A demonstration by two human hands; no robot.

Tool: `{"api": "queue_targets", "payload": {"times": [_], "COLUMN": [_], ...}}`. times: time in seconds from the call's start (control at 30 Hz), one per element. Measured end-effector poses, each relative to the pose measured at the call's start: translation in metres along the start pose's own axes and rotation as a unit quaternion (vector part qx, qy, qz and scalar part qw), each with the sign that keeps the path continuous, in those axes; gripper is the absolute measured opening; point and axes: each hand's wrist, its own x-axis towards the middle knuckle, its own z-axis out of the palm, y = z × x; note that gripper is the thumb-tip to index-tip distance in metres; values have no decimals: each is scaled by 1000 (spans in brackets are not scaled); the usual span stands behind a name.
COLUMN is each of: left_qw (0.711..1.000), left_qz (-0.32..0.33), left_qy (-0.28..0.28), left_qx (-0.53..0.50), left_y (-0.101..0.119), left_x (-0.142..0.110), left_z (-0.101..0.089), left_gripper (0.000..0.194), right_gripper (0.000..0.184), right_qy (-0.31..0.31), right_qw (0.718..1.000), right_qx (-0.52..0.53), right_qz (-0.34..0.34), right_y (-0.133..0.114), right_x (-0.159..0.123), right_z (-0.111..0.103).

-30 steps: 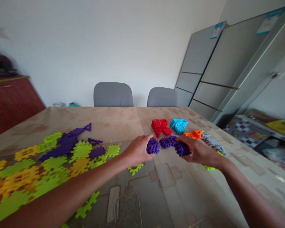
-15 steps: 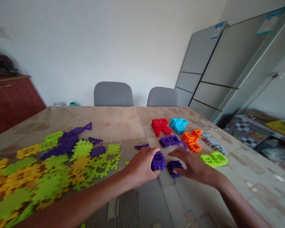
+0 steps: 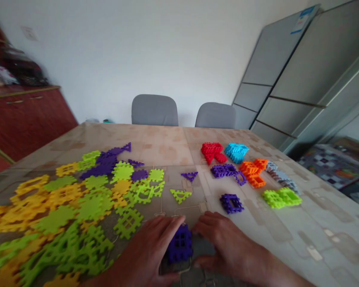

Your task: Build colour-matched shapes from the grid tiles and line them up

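Note:
Near the table's front edge my left hand and my right hand both close around a purple lattice block held between them. Another purple block lies flat just beyond my right hand. Further back stands a purple stack. A purple triangle and a green triangle lie on the table ahead of my hands.
A spread of loose green, yellow and purple flat pieces covers the table's left side. Sorted stacks sit at right: red, cyan, orange, grey, green. Two grey chairs stand behind the patterned table.
Both hands have drawn back from the sorted stacks toward the table's front edge, carrying one purple block. A second purple block was left lying on the table.

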Motion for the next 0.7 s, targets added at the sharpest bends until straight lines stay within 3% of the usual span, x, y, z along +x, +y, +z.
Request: {"api": "queue_targets", "payload": {"times": [0.27,0.5,0.7], "left_qw": [999,999,999], "left_qz": [-18,-26,-11], "left_qy": [15,17,36], "left_qx": [-25,-5,13], "left_y": [-7,-5,-3], "left_x": [-9,-6,2], "left_z": [4,6,11], "left_gripper": [68,94,83], "right_gripper": [32,39,30], "right_qy": [-8,17,23], "right_qw": [999,1000,999], "right_qx": [-27,-8,-10], "right_qz": [16,22,40], "right_y": [-1,2,8], "right_x": [8,8,1], "right_z": [3,3,-6]}}
